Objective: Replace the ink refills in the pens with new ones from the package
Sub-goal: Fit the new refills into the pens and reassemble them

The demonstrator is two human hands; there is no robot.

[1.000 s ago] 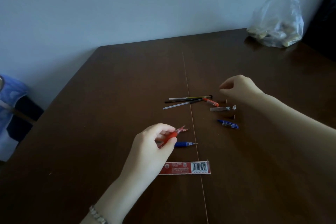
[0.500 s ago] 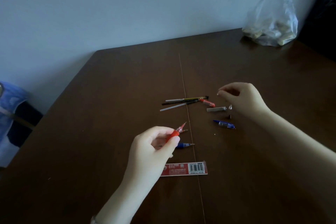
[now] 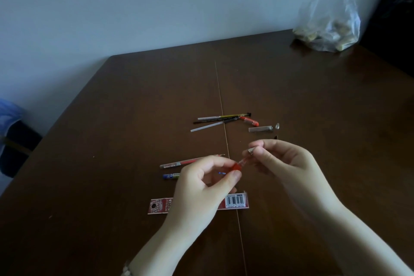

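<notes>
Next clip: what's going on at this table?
A person holds a small red pen part above the dark wooden table. The left hand pinches its red end; the right hand pinches a small silvery piece at its other end. A flat red refill package lies partly hidden by the left hand, thin loose refills farther off.

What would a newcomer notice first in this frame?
Two hands meet above the table: the left hand pinches a red pen piece while the right hand pinches its silvery tip. A red refill package lies beside them, and a clear plastic bag sits at the table's far right corner.
</notes>
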